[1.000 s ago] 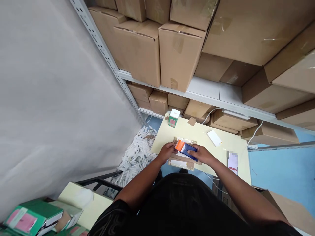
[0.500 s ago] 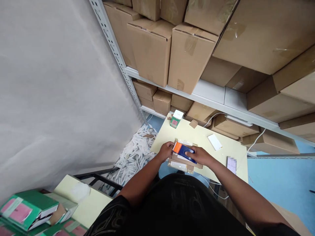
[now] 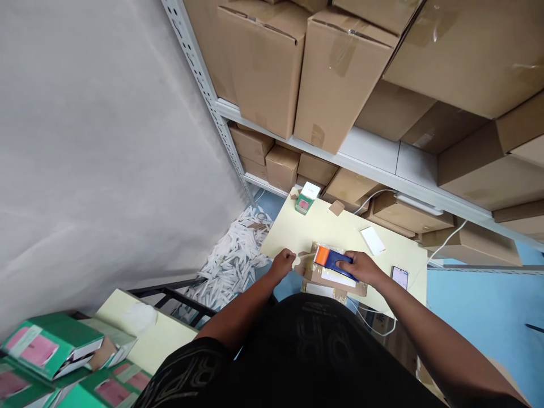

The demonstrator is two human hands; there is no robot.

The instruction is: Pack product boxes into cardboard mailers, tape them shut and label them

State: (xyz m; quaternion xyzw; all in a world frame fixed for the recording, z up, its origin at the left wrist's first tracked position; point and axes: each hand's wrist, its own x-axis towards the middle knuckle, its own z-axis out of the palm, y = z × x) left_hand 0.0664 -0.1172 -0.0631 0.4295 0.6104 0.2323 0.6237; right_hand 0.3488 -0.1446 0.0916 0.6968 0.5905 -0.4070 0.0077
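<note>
A flat brown cardboard parcel [image 3: 317,275] lies at the near edge of a pale yellow table [image 3: 335,232]. My right hand [image 3: 359,267] presses a blue tool with an orange end [image 3: 332,259] down on top of it. My left hand [image 3: 284,262] is pinched shut at the parcel's left end, on a pale strip [image 3: 300,259] that I cannot make out clearly.
On the table are a small green and white box [image 3: 306,199], a cardboard scrap [image 3: 336,207], a white card [image 3: 373,241] and a phone [image 3: 399,277]. Shelves of cardboard boxes [image 3: 331,85] rise behind. White strips [image 3: 232,263] litter the floor left. Green boxes [image 3: 46,348] sit near left.
My left hand has come off the parcel's left end and pulled a little leftward, pinching a pale strip. My right hand still presses the blue tool. The view shifted slightly.
</note>
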